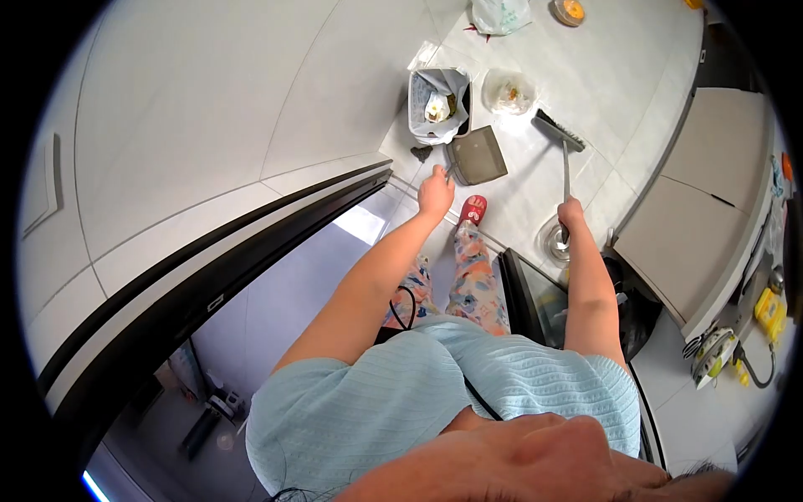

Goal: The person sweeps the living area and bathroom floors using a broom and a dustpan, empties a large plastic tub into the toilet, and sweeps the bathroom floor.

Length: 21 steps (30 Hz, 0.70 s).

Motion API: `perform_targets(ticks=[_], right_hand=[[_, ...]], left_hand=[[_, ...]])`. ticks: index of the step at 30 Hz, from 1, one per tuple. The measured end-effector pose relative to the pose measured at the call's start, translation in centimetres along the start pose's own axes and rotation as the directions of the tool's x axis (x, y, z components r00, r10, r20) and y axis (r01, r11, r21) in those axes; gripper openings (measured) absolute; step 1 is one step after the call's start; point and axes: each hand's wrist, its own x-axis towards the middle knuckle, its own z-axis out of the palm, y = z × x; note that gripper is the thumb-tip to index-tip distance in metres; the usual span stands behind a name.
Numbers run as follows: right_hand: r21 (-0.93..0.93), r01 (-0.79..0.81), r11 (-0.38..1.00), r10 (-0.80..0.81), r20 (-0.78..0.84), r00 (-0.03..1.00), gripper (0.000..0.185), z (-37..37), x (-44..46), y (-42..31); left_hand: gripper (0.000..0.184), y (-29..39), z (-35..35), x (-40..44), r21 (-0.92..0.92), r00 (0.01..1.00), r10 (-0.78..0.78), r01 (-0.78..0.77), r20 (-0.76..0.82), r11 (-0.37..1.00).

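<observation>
Left hand: from my remote seat I see the left hand [436, 193] curled round the handle of the dustpan [478, 156], fingers pressed together; the arm reaches down and forward, I judge to keep the pan low.
Dustpan: it sits just ahead of that hand, right beside the bin; I cannot tell from overhead whether its whole edge touches the floor [631, 92].
Right hand: the right hand [570, 214] is wrapped round the upper handle of the broom [566, 171], a grip I judge suits reaching the floor without a deep stoop.
Broom head: it lies ahead of the right hand, set at a slant and apart from the pan.
Steel round thing: a shiny metal piece [552, 242] shows just beyond the right fist, partly hidden by it.
Slipper: one red slipper [473, 209] stands between the two hands, near the pan.
Dark clump: a small dark clump [421, 154] lies by the bin's near corner.
Bin: the bin [468, 105] has a pale bag liner [425, 92], holding white and yellowish scraps.
Clear container: a see-through container [508, 92] beside it holds something whitish and orange.
Farther out: a plastic bag [502, 15] and a round tub [569, 12] with orange contents.
</observation>
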Motion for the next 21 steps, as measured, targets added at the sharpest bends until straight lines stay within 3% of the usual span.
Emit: perform_targets(ticks=[10, 12, 14, 16, 18, 19, 21], right_hand=[[-0.35, 0.339, 0.873, -0.314, 0.129, 0.941, 0.032, 3.5, -1.0, 1.3], [-0.337, 0.357, 0.871, -0.336, 0.119, 0.934, 0.033, 2.6, -1.8, 2.4], [-0.154, 0.329, 0.932, -0.325, 0.053, 0.944, 0.036, 1.8, -2.9, 3.8], [-0.125, 0.33, 0.936, -0.32, 0.093, 0.943, 0.044, 2.7, -1.6, 7.2], [-0.009, 0.426, 0.905, -0.426, -0.036, 0.904, 0.05, 2.9, -3.1, 8.2], [0.045, 0.259, 0.965, -0.261, 0.069, 0.963, 0.052, 2.3, -4.1, 7.8], [0.011, 0.252, 0.968, -0.252, 0.079, 0.964, 0.053, 3.1, -4.6, 8.6]], left_hand=[[0.024, 3.2, 0.6, 1.7, 0.019, 0.996, -0.089, 0.089, 0.003, 0.996], [0.023, 2.9, 0.6, 0.8, -0.01, 0.998, -0.067, 0.067, -0.008, 0.998], [0.023, 2.3, -0.1, -0.6, -0.036, 0.998, -0.052, 0.051, -0.024, 0.998], [0.02, 1.6, -2.0, -2.6, 0.007, 0.997, -0.067, 0.067, 0.033, 0.998], [0.02, -0.5, -3.4, -4.7, 0.002, 0.996, -0.082, 0.082, 0.034, 0.997], [0.019, -1.6, -4.1, -5.8, -0.004, 0.996, -0.081, 0.081, 0.039, 0.997], [0.02, -3.6, -6.0, -8.1, -0.002, 0.993, -0.113, 0.114, 0.041, 0.994]])
